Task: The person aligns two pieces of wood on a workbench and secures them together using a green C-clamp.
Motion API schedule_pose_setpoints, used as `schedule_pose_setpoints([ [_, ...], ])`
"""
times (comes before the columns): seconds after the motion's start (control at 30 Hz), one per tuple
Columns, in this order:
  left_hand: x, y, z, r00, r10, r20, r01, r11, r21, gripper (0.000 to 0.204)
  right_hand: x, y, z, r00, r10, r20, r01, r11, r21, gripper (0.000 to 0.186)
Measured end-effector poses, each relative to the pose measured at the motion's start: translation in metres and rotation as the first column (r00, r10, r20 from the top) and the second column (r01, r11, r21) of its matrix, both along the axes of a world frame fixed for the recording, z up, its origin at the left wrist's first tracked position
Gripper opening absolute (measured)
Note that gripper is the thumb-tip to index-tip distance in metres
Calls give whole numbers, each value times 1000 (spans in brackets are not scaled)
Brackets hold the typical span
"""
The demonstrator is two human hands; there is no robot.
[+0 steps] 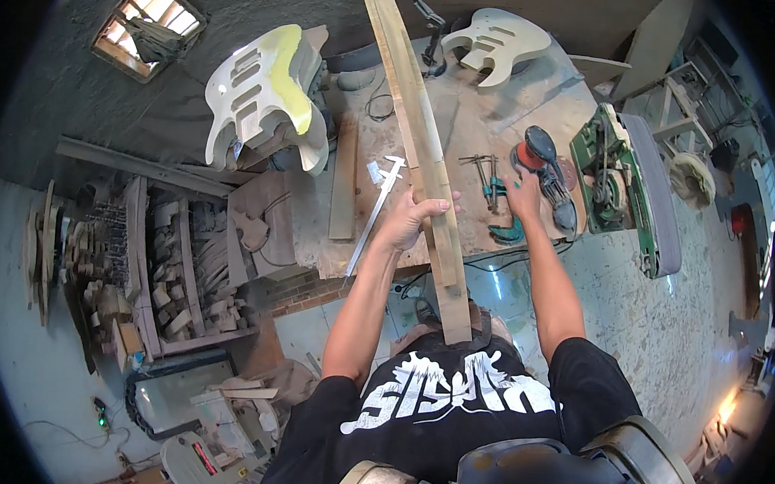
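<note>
My left hand [408,221] is wrapped round a long, narrow wooden board [408,96], its thumb lying across the top face. The board runs from the bench's far side to close against my body. My right hand [524,196] is at a group of small green clamps [496,195], fingers apart and touching or just over them; whether any clamp is gripped is hard to see. A green clamp part [507,232] lies below that hand. Just beyond it sits a red and black sander [537,149]. A white caliper [377,209] lies left of the board.
Pale guitar bodies [491,41] rest at the back of the workbench [462,124], with a stack of others [269,85], partly yellow, at the left. A green belt sander [623,183] stands at the right edge. Wood offcuts [173,302] fill a rack on the left.
</note>
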State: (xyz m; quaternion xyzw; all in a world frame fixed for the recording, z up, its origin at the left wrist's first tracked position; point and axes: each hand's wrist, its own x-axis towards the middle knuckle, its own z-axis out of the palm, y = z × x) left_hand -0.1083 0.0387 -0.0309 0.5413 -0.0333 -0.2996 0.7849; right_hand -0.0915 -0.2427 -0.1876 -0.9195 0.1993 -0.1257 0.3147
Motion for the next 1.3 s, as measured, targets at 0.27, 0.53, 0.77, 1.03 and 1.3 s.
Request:
schedule_pose_setpoints([
  [0.27,8,-1,-7,999,-31,-16,31,1000,1,75,43,7,64,980,180,89,-200,896,396,54],
  [0.53,3,-6,3,1000,-4,-4,4,1000,-10,77,-2,-36,-15,872,64,-486,-120,989,-85,60],
  [0.77,2,-10,3,1000,-6,1,6,1000,-4,73,-3,-52,-62,860,224,-459,-225,973,54,57],
  [1.03,-3,-7,2,1000,-11,-19,12,999,31,72,-6,-32,-77,937,11,-349,4,999,42,52],
  [1.3,0,-4,-8,999,23,-40,-22,1000,18,70,-22,-18,14,975,-113,-194,202,816,542,28],
])
